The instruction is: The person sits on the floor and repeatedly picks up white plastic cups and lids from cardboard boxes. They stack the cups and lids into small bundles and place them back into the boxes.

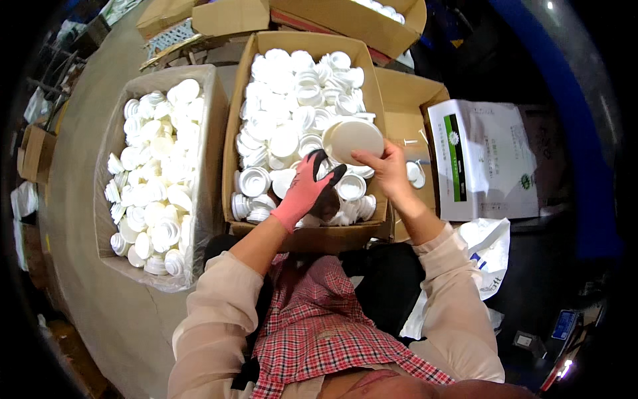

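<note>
My bare right hand point(389, 166) grips a flat, round white lid point(353, 141) by its lower right edge. My left hand point(311, 186), in a pink glove with a black palm, is over the front of a cardboard box point(234, 133) full of white plastic caps point(282, 86); its thumb and fingers are apart, just left of and below the lid. Whether it touches the caps under it, I cannot tell.
A plastic-lined box point(113, 226) of similar caps stands to the left. Behind are more cardboard boxes point(229, 20). To the right are a cardboard tray point(415, 96) with small items, a printed flattened carton point(492, 159) and a white plastic bag point(485, 259).
</note>
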A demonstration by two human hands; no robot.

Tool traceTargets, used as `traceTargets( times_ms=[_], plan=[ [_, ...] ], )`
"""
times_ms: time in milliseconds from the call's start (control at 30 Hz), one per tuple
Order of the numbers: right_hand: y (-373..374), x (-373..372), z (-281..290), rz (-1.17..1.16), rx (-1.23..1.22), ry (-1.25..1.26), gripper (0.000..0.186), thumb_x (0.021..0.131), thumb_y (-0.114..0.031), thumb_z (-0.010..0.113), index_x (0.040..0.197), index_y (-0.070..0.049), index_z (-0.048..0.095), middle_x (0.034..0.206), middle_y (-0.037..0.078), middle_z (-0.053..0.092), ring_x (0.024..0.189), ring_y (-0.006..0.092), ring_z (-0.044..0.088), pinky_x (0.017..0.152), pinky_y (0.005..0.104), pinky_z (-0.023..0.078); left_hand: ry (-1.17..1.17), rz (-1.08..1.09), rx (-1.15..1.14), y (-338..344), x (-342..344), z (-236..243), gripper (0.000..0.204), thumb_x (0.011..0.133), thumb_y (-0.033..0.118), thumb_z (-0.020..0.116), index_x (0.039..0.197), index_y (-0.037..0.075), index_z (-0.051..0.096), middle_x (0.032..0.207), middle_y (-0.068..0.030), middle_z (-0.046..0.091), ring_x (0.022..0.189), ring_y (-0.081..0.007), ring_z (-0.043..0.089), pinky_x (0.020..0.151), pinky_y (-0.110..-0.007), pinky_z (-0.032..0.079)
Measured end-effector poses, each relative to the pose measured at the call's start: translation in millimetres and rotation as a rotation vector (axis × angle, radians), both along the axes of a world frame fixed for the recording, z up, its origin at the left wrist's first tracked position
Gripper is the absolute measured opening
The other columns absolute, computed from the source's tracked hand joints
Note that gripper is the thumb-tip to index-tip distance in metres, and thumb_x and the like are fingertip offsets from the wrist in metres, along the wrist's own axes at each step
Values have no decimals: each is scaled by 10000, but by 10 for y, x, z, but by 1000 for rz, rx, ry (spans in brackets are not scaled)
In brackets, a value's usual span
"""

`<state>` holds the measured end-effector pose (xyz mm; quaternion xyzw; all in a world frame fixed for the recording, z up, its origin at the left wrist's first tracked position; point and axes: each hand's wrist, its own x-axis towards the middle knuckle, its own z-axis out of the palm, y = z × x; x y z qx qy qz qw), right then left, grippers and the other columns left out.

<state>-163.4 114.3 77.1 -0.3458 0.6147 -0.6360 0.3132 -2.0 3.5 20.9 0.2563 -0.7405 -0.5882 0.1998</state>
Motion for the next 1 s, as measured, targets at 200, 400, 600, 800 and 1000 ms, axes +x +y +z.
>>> traceTargets(
  times_ms=[200,400,600,800,1000],
  plan=[
    [-325,375,-106,-158,8,-126,293,815,-83,752,1062,33,646,1036,79,664,878,139,633,770,293,530,-74,54,30,-112,214,81,300,914,163,563,1151,-19,595,1120,-208,632,1061,-371,588,932,-399,448],
    [-233,17,-289,-84,234,-376,468,878,-232,700,1233,23,534,1110,151,638,999,255,644,805,415,530,123,-124,-97,-183,380,200,344,856,102,609,1173,-33,611,1113,-213,658,1050,-341,626,937,-368,467],
    [-129,109,-55,19,469,514,490,918,-353,650,1243,3,565,1158,131,657,1066,200,610,891,318,482,315,-51,283,-407,234,70,310,949,166,524,1173,-20,630,1150,-105,660,1059,-179,586,959,-288,421],
    [751,156,241,51,459,984,252,963,-229,513,893,-10,617,802,211,642,743,361,639,663,421,504,347,-136,560,28,83,181,431,968,230,539,1327,-8,528,1286,-104,591,1183,-186,529,1010,-294,387],
    [2936,-629,1139,-207,1751,1043,348,778,-312,738,1001,-49,694,887,167,687,889,356,659,769,459,524,-73,-123,258,26,278,445,373,947,208,617,1250,-6,575,1151,-85,644,1044,-149,581,921,-275,438]
  ],
)
